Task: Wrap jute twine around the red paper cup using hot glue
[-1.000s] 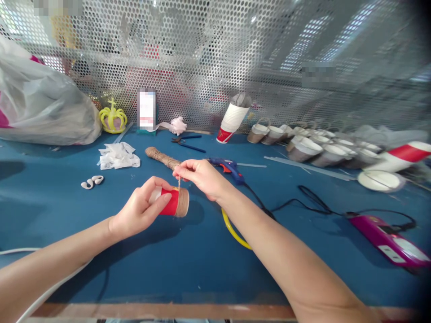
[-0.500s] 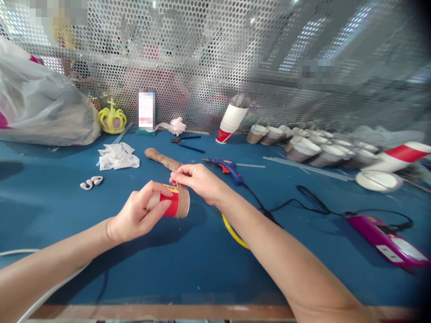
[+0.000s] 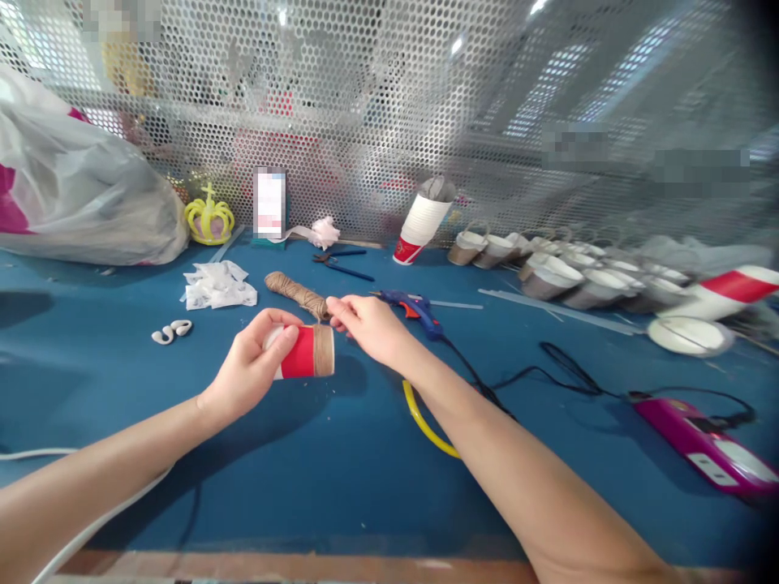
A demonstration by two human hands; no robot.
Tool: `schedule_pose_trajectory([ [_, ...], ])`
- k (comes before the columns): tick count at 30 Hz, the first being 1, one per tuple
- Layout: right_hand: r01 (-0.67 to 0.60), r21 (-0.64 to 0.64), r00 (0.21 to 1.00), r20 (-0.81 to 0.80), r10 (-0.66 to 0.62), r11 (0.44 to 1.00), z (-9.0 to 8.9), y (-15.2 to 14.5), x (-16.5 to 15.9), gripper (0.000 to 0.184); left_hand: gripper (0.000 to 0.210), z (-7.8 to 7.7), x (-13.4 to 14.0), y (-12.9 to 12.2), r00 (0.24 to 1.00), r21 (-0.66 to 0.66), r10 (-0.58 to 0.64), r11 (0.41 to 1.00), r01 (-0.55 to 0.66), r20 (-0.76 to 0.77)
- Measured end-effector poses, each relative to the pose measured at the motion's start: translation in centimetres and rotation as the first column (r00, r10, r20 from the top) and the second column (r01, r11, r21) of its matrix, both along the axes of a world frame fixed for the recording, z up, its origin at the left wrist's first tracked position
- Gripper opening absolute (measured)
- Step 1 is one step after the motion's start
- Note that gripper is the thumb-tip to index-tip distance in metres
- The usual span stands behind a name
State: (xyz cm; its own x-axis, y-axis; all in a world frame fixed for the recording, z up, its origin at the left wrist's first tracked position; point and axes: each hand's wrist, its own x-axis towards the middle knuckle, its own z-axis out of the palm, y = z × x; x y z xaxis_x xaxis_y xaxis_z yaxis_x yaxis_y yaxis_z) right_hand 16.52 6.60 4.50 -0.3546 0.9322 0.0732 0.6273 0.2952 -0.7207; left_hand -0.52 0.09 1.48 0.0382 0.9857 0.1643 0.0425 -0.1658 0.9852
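Note:
My left hand (image 3: 247,361) is closed around a red and white paper cup (image 3: 298,354), held on its side above the blue table. Brown twine (image 3: 324,351) is wound in a band around the cup at its right end. Just beyond the cup lies a long bundle of the same twine (image 3: 298,294). My right hand (image 3: 368,326) is pinched at the near end of that bundle, on the twine, a little apart from the cup. The strand between its fingertips is mostly hidden.
A blue glue gun (image 3: 411,308) lies beyond my right hand, its cable running to a purple power strip (image 3: 699,446). Pliers (image 3: 344,264), a stack of cups (image 3: 423,221), twine-wrapped cups (image 3: 551,273) and a yellow crown (image 3: 210,217) stand or lie toward the mesh.
The cup has turned in my left hand, so its yellow print no longer shows and plain red faces me. My right hand has moved away from the cup's rim, slightly to the right.

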Motion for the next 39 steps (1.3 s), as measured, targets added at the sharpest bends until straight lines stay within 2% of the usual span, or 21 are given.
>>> schedule_pose_trajectory([
  [4, -0.065, 0.04, 0.998, -0.006, 0.066, 0.997, 1.5, -1.9, 0.1, 0.03, 0.026, 0.2, 0.3, 0.5, 0.976, -0.171, 0.07, 0.985, -0.035, 0.205],
  [8, -0.119, 0.008, 0.993, -0.017, 0.119, 0.993, 1.5, -3.9, -0.3, 0.018, 0.027, 0.3, 0.4, 0.5, 0.963, -0.216, 0.095, 0.976, -0.04, 0.252],
  [13, -0.097, -0.032, 0.992, -0.083, 0.094, 0.995, 0.6, -4.8, -0.5, 0.014, 0.026, 0.0, 0.3, 0.0, 0.996, -0.086, 0.063, 0.995, -0.058, 0.061],
  [18, -0.066, -0.055, 0.988, -0.143, 0.058, 0.996, 0.4, -4.9, -0.3, 0.013, 0.02, 0.0, 0.2, -0.6, 0.99, 0.071, 0.051, 0.997, -0.042, -0.129],
  [22, -0.07, -0.103, 0.982, -0.18, 0.05, 0.992, 0.4, -4.6, 0.6, 0.016, 0.019, -0.1, -0.1, -0.9, 0.964, 0.172, -0.003, 0.984, 0.051, -0.267],
  [24, -0.077, -0.142, 0.981, -0.187, 0.049, 0.987, 0.4, -4.6, 1.1, 0.016, 0.025, -0.1, -0.2, -0.9, 0.955, 0.166, -0.06, 0.98, 0.112, -0.291],
  [26, -0.093, -0.1, 0.983, -0.166, 0.076, 0.991, 0.3, -4.8, 1.4, 0.016, 0.034, -0.1, -0.2, -0.6, 0.972, 0.104, -0.114, 0.985, 0.137, -0.206],
  [29, -0.143, 0.104, 0.985, -0.083, 0.151, 0.984, 0.0, -5.4, 1.6, 0.013, 0.042, 0.0, -0.1, 0.0, 0.981, -0.043, -0.185, 0.981, 0.187, 0.059],
  [31, -0.194, 0.185, 0.978, -0.034, 0.204, 0.963, -0.2, -5.6, 1.6, 0.013, 0.041, 0.0, 0.0, 0.3, 0.961, -0.113, -0.21, 0.966, 0.233, 0.181],
  [32, -0.217, 0.173, 0.974, -0.025, 0.225, 0.961, -0.3, -5.5, 1.6, 0.013, 0.04, -0.1, 0.1, 0.4, 0.959, -0.131, -0.201, 0.965, 0.229, 0.199],
  [34, -0.229, 0.06, 0.971, -0.054, 0.232, 0.972, -0.4, -4.9, 1.7, 0.014, 0.04, -0.1, 0.1, 0.5, 0.967, -0.141, -0.19, 0.966, 0.215, 0.172],
  [37, -0.142, -0.17, 0.973, -0.202, 0.106, 0.975, -0.7, -3.1, 1.7, 0.019, 0.038, -0.2, 0.1, 0.2, 0.979, -0.102, -0.199, 0.974, 0.203, 0.048],
  [39, -0.093, -0.249, 0.964, -0.264, 0.025, 0.964, -1.0, -1.6, 1.3, 0.021, 0.036, -0.1, 0.0, -0.1, 0.978, -0.054, -0.204, 0.978, 0.202, -0.039],
])
